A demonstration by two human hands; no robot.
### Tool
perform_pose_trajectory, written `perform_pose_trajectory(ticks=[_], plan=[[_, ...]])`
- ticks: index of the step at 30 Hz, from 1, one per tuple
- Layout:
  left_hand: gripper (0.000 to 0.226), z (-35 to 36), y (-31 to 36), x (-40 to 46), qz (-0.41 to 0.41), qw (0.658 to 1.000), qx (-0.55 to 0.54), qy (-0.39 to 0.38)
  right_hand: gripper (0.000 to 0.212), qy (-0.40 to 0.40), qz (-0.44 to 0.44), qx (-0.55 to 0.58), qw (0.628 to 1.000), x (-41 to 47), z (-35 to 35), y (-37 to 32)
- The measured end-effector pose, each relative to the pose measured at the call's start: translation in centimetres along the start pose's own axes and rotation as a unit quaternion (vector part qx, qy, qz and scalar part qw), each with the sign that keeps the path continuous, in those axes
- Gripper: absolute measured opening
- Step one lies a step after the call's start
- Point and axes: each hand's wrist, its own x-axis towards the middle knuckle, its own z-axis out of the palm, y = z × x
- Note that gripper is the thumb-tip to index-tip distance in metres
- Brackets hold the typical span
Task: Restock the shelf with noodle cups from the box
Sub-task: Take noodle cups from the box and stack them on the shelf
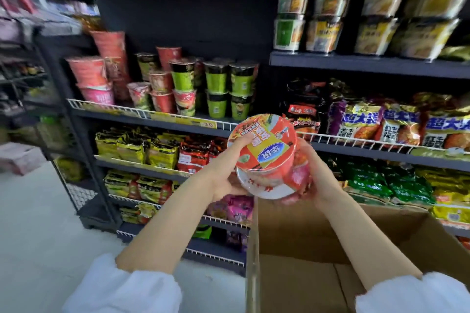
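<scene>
A person holds a stack of red noodle cups with printed foil lids (267, 150) between both hands, raised in front of the shelving, above the near-left corner of an open brown cardboard box (305, 236) that fills the frame's 5 o'clock part. The stack is tilted, the top lid facing the camera, and a second cup's white rim shows beneath; how many cups it counts I cannot tell. The left hand (229, 168) sits at the stack's 9 o'clock, fingers curled against the side and thumb pressed on the lid. The right hand (315, 170) cups the stack from its 3 o'clock, fingers wrapped round the far side and mostly hidden. Both forearms are bare, with white sleeves (122, 287) pushed up near the elbows.

At 11 o'clock from the stack, a dark metal shelf with a white wire front rail (152, 114) carries standing cups: large red and pink noodle cups (89, 76) on its left, smaller green-and-black cups (216, 84) on its right, stacked two high. The strip of shelf nearest the raised stack is bare. At 1 o'clock, a higher shelf bears green and yellow wrapped noodle bowls (330, 12). At 3 o'clock lie purple and gold noodle bags (381, 119) behind another wire rail. Below, at 8 o'clock, rows of yellow and red noodle packets (152, 150) fill the lower shelves. The pale floor (38, 223) spreads at 8 o'clock
</scene>
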Motion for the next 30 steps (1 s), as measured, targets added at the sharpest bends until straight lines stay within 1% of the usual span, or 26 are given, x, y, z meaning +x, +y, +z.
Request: perform_pose_trajectory(ticks=[2, 4, 6, 8, 10, 11, 12, 14, 15, 17, 19, 20, 22, 23, 24, 25, 26, 27, 30], plan=[[0.04, -3.9, 1.9, -0.5, 0.005, 1.0, 0.008, 0.004, 0.053, -0.011, -0.03, 0.001, 0.999, 0.8, 4.3, -0.6], [0.04, -7.9, 3.6, -0.8, 0.018, 1.0, 0.002, 0.011, 0.045, -0.005, -0.06, -0.006, 0.998, 1.7, 9.0, -1.3], [0.041, -11.9, 5.1, -1.1, 0.033, 0.999, -0.01, 0.03, 0.04, -0.006, -0.067, -0.005, 0.998, 2.5, 13.7, -1.9], [0.036, -15.8, 6.4, -1.4, 0.05, 0.997, -0.014, 0.048, 0.039, -0.012, -0.076, -0.043, 0.996, 3.4, 17.9, -2.0], [0.031, -19.6, 7.7, -1.4, 0.065, 0.996, -0.024, 0.061, 0.033, -0.035, -0.097, -0.058, 0.993, 4.1, 21.1, -1.9], [0.031, -21.5, 8.4, -1.2, 0.069, 0.995, -0.031, 0.068, 0.03, -0.062, -0.109, -0.058, 0.99, 4.5, 22.4, -1.8], [0.032, -23.3, 9.1, -1.0, 0.073, 0.994, -0.039, 0.077, 0.035, -0.105, -0.125, -0.066, 0.984, 5.0, 23.5, -1.6], [0.03, -26.5, 10.4, -0.4, 0.078, 0.991, -0.041, 0.1, 0.062, -0.193, -0.165, -0.104, 0.962, 5.9, 25.9, -1.2], [0.03, -27.9, 11.0, 0.1, 0.078, 0.99, -0.035, 0.111, 0.073, -0.215, -0.189, -0.127, 0.95, 6.7, 27.2, -0.8], [0.031, -30.1, 11.7, 1.5, 0.069, 0.989, -0.028, 0.126, 0.095, -0.19, -0.237, -0.186, 0.934, 9.7, 29.5, 0.0], [0.038, -32.2, 12.4, 3.3, 0.067, 0.989, -0.046, 0.122, 0.11, -0.149, -0.294, -0.222, 0.918, 12.7, 31.7, -0.2], [0.043, -33.2, 12.8, 4.5, 0.071, 0.989, -0.06, 0.116, 0.111, -0.131, -0.322, -0.23, 0.909, 14.0, 32.7, -0.5], [0.05, -35.2, 13.9, 7.0, 0.086, 0.987, -0.088, 0.107, 0.103, -0.077, -0.379, -0.252, 0.887, 17.1, 34.3, -0.8], [0.052, -36.0, 14.7, 8.3, 0.095, 0.985, -0.1, 0.105, 0.103, -0.046, -0.403, -0.254, 0.878, 18.6, 35.1, -1.1], [0.053, -36.8, 15.5, 9.7, 0.107, 0.983, -0.109, 0.102, 0.109, -0.018, -0.414, -0.244, 0.877, 20.3, 35.7, -1.1], [0.052, -37.4, 16.5, 11.0, 0.117, 0.981, -0.116, 0.098, 0.117, -0.002, -0.42, -0.221, 0.88, 21.8, 36.4, -1.4], [0.051, -37.9, 17.6, 12.3, 0.124, 0.98, -0.121, 0.094, 0.121, 0.008, -0.421, -0.199, 0.885, 23.4, 37.0, -1.9], [0.051, -38.4, 18.6, 13.6, 0.127, 0.98, -0.126, 0.089, 0.117, 0.014, -0.428, -0.186, 0.885, 25.1, 37.4, -2.3], [0.052, -40.0, 21.7, 17.5, 0.132, 0.978, -0.149, 0.061, 0.085, 0.052, -0.439, -0.17, 0.881, 29.6, 38.7, -3.8]])
